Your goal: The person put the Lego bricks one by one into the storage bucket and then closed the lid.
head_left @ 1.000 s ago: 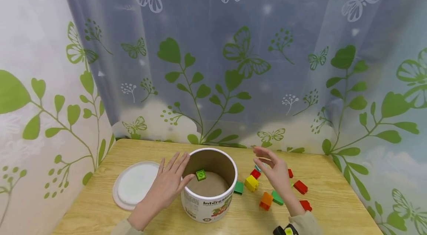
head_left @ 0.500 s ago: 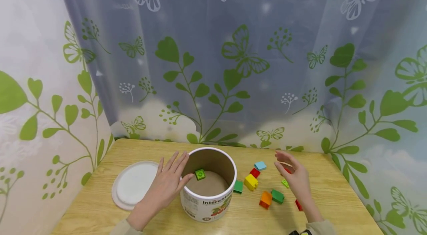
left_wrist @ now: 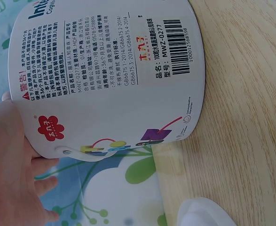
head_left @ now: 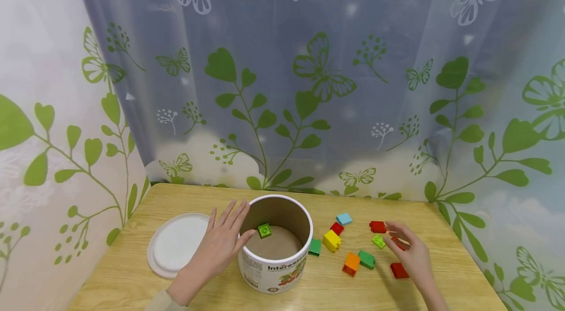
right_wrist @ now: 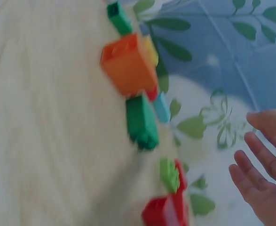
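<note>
My left hand [head_left: 222, 240] rests with straight fingers at the left rim of a white round tub [head_left: 260, 272]. In the left wrist view the tub's printed side [left_wrist: 109, 70] fills much of the frame. A green toy brick [head_left: 264, 230] lies inside on the tub's floor. On the right, my right hand [head_left: 414, 254] hangs with loosely bent fingers over a red brick [head_left: 400, 243], partly hidden behind it. Nothing shows between the fingers in the right wrist view. Around it lie a lime brick [head_left: 378, 241], a second red brick [head_left: 377, 226] and a third red brick [head_left: 399, 271].
Between tub and right hand lie an orange brick [head_left: 351, 264], a green brick [head_left: 366, 259], a yellow brick [head_left: 332, 241], a small red brick [head_left: 337, 228] and a light-blue brick [head_left: 344, 219]. Another green brick [head_left: 315, 247] is beside the tub. A white lid [head_left: 178, 245] lies left. Patterned curtains surround the table.
My right hand has moved right and lower, away from the light-blue brick and over to the red bricks, uncovering several bricks. The left hand stays at the tub.
</note>
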The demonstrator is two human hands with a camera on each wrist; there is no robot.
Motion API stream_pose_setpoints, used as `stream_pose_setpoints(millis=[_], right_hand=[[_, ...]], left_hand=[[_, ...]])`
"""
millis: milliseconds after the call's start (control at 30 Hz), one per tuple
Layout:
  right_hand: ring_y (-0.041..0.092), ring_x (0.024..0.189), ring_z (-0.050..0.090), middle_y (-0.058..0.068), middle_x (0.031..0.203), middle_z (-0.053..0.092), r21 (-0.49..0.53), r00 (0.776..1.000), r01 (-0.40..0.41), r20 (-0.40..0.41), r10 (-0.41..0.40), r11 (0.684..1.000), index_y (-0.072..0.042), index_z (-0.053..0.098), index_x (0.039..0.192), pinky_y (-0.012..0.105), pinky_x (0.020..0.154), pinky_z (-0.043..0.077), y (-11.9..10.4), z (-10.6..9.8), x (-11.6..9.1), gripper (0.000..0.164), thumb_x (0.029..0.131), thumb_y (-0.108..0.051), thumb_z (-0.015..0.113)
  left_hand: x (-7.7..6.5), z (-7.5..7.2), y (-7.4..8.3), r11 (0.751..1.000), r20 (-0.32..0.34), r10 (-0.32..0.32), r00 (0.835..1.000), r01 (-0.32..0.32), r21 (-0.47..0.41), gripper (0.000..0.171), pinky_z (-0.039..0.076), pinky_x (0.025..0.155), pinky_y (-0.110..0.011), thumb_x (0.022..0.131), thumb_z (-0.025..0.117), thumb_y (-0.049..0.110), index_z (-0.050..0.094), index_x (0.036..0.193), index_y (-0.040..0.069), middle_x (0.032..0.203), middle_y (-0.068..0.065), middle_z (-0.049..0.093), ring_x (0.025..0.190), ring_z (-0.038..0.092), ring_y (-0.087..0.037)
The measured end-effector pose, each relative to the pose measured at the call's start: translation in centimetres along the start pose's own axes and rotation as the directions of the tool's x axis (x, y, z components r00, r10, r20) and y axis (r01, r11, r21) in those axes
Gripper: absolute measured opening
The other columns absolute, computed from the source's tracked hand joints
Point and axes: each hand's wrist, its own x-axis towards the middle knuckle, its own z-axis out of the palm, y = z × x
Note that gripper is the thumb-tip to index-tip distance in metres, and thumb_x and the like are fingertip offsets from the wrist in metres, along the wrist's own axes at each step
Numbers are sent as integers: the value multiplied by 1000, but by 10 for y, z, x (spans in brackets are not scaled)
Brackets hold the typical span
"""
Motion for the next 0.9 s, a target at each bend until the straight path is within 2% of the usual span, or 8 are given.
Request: stream_pose_setpoints(millis=[267, 333, 433, 500, 633, 767, 900], right_hand=[[3, 95, 66, 22, 117, 70, -54, 991, -20, 132, 27, 998, 3, 68, 124, 18, 77, 56, 24, -20, -14, 40, 87, -5, 79], [7, 97, 66, 21, 117, 70, -64, 983, -30, 181, 41, 998, 3, 68, 123, 25, 79, 59, 31, -23, -17, 41, 85, -6, 81], [20, 103, 67, 22, 122, 68, -79, 962, -51, 265, 70, 996, 2, 68, 123, 34, 84, 61, 39, -28, -19, 43, 83, -6, 82], [30, 108, 66, 23, 125, 66, -94, 940, -71, 327, 98, 993, 3, 68, 125, 40, 88, 60, 44, -30, -19, 46, 82, -7, 83], [41, 113, 63, 24, 126, 64, -131, 904, -56, 414, 106, 990, 3, 69, 123, 40, 89, 59, 50, -33, -20, 48, 80, -8, 85], [40, 113, 63, 21, 122, 67, -176, 892, -18, 443, 95, 984, 2, 71, 118, 42, 88, 59, 54, -33, -21, 45, 77, -7, 87], [38, 111, 65, 21, 120, 67, -220, 894, -47, 426, 139, 974, 1, 72, 115, 44, 87, 59, 54, -31, -20, 42, 76, -1, 86]], left_hand=[[0, 0, -1, 1000, 26, -8, 1000, 8, 13, 67, 13, 121, -65, 103, 55, 43, 39, 156, 6, 161, -9, 38, 152, 28, -33], [0, 0, -1, 1000, 23, -8, 1000, 7, 14, 67, 12, 121, -65, 103, 56, 42, 39, 156, 6, 161, -9, 39, 151, 28, -34], [0, 0, -2, 1000, 18, -8, 1000, 8, 11, 67, 12, 121, -65, 102, 57, 41, 39, 156, 5, 161, -10, 39, 151, 29, -35], [0, 0, -2, 1000, 14, -5, 1000, 5, 9, 67, 12, 121, -65, 102, 57, 41, 40, 156, 5, 160, -10, 40, 151, 29, -35], [0, 1, -2, 1000, 9, -1, 1000, 1, 9, 67, 13, 120, -65, 103, 56, 43, 40, 155, 5, 160, -10, 40, 150, 30, -35], [0, 2, -3, 1000, 16, -8, 1000, 8, 6, 66, 12, 121, -65, 102, 57, 42, 40, 156, 6, 161, -9, 39, 152, 28, -33], [0, 2, -3, 1000, 26, -14, 1000, 14, 0, 67, 11, 121, -64, 103, 57, 42, 39, 156, 6, 161, -9, 38, 152, 26, -32]])
